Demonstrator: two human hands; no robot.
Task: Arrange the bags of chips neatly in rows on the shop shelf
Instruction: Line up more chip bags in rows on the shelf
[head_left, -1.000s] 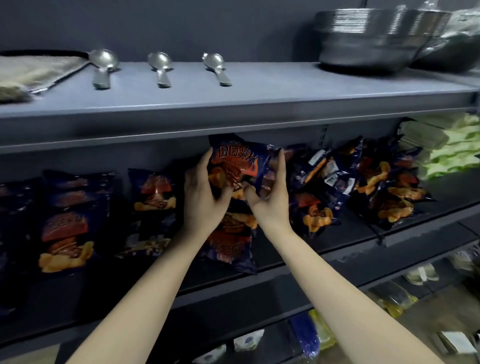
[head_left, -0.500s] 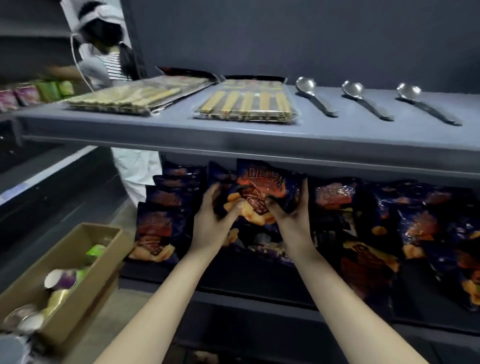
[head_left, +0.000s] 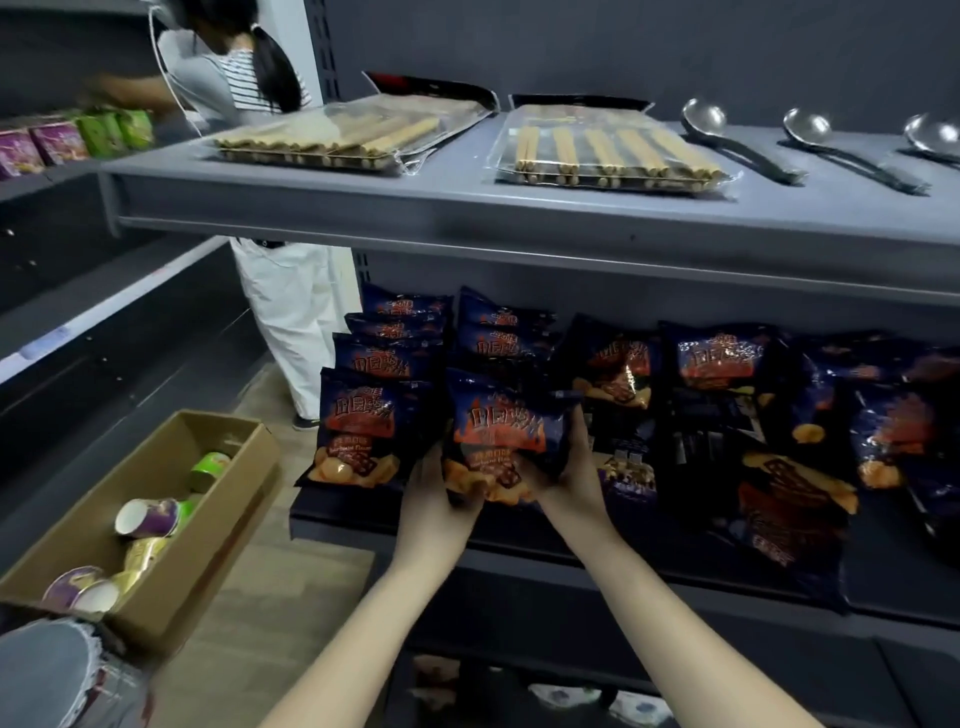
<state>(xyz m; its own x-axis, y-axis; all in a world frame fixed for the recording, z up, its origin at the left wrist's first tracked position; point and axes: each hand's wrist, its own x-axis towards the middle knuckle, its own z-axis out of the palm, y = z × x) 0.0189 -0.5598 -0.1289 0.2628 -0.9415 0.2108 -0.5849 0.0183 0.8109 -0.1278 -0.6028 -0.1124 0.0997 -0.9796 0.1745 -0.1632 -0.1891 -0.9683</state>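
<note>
Bag of chips (head_left: 501, 431) upright at the shelf's (head_left: 675, 564) front edge near its left corner; my left hand (head_left: 434, 499) and right hand (head_left: 576, 480) hold its lower sides, fingers (head_left: 581, 441) curled around it.

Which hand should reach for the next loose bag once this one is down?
Right, probably. The right hand grips the held bag at its right edge, next to the jumbled bags. The left hand grips its left edge, beside the tidy left row, away from them.
</note>
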